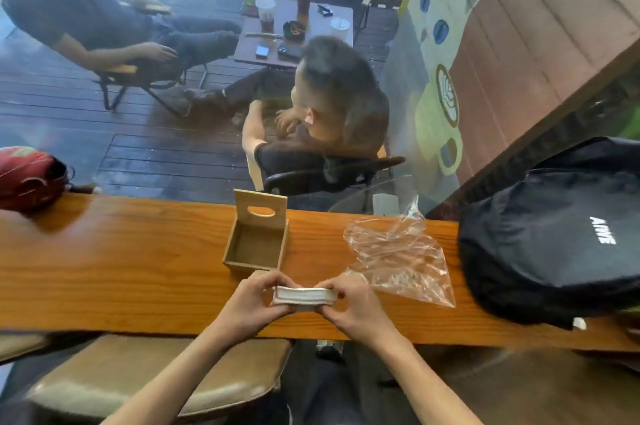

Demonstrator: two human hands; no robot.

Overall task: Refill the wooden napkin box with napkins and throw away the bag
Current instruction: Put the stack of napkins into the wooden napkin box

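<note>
The wooden napkin box (255, 246) stands open and empty on the wooden counter, its lid (260, 213) with an oval slot tipped upright at the far side. A white stack of napkins (305, 295) is held just in front of the box, above the counter. My left hand (258, 300) grips its left end and my right hand (349, 301) grips its right end. The clear plastic bag (398, 258) lies crumpled and flat on the counter to the right of the box.
A black backpack (554, 234) takes up the counter's right end, and a red bag (27, 175) sits at the far left. A padded stool (156, 372) stands below the counter (121, 268). Behind the glass, two people sit at a small table.
</note>
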